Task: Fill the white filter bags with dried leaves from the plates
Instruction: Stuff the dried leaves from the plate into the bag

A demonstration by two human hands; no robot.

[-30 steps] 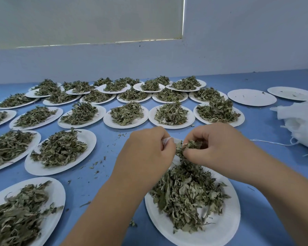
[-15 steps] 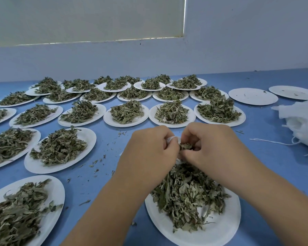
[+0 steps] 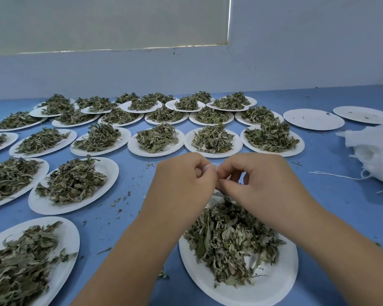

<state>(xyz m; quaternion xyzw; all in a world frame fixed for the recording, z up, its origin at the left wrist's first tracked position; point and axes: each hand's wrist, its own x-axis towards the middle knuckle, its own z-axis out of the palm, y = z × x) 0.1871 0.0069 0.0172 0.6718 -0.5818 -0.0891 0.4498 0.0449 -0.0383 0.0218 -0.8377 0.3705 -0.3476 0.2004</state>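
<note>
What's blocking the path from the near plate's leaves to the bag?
Nothing visible. The left hand and right hand pinch the filter bag just above the leaves on the near plate. The fingers hide the bag's mouth.

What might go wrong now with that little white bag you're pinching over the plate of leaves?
1. The left hand and right hand both pinch the filter bag, which is mostly hidden; a hard tug might tear it.
2. Leaves may miss the bag: crumbs already dot the blue table, so staying above the plate helps.
3. The right forearm passes close by the leaf pile and could sweep some off.
</note>
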